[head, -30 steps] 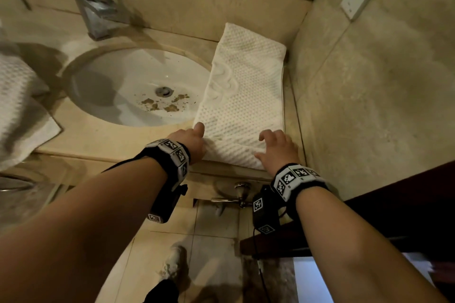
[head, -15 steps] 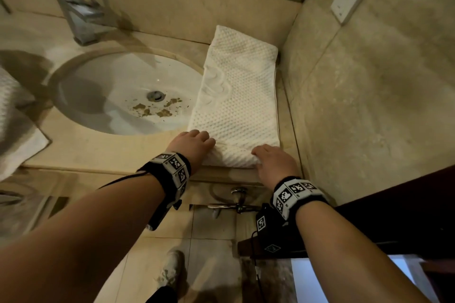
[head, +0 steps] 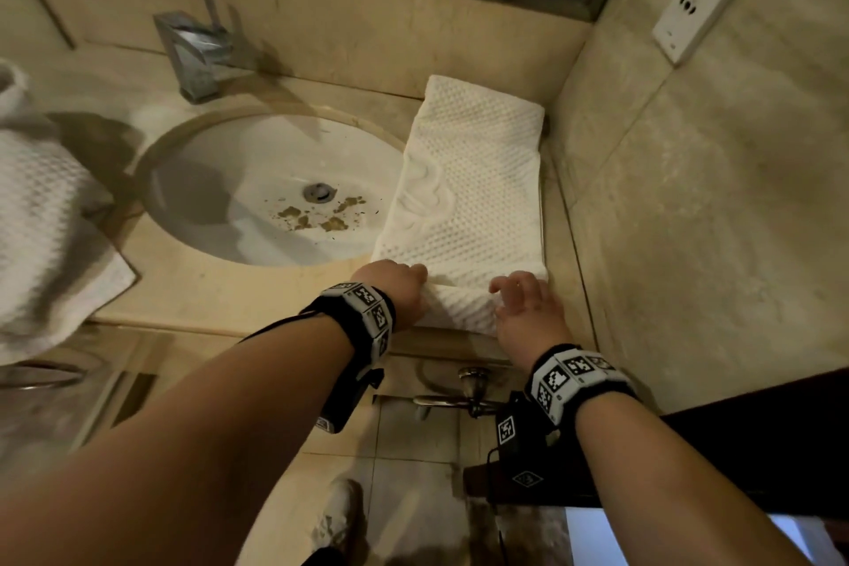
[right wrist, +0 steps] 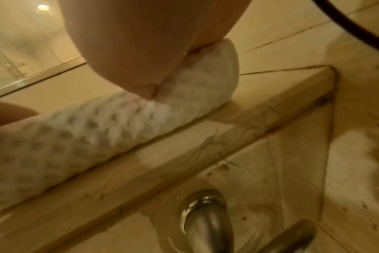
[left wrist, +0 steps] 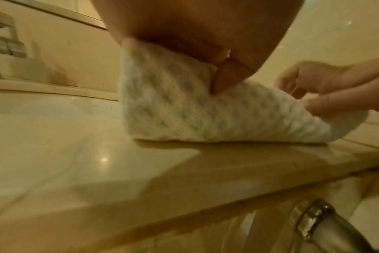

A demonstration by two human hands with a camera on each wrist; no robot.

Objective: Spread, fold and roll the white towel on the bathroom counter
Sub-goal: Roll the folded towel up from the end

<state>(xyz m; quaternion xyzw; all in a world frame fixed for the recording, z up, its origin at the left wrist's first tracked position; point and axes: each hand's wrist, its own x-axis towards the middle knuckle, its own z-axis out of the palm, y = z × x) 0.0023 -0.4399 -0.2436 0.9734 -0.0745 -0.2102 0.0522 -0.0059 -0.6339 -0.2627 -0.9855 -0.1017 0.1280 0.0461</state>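
The white waffle towel (head: 468,198) lies folded into a long strip on the beige counter (head: 220,290), running from the back wall to the front edge, right of the sink. Its near end is turned over into a short roll (head: 459,306). My left hand (head: 397,292) grips the roll's left end, thumb pressed into the cloth (left wrist: 225,80). My right hand (head: 523,303) holds the right end, fingers curled over the roll (right wrist: 201,80). In the left wrist view the towel (left wrist: 173,109) stands lifted at its left end.
A round white sink (head: 266,188) with brown debris by the drain sits left of the towel, a chrome faucet (head: 193,55) behind it. Another white towel (head: 41,216) lies at the far left. A stone wall (head: 689,198) closes the right side. A metal pipe fitting (head: 468,391) hangs under the counter.
Both hands went from lying on the towel's near edge to curling it over, so the near end now forms a short roll. The camera has shifted a little.
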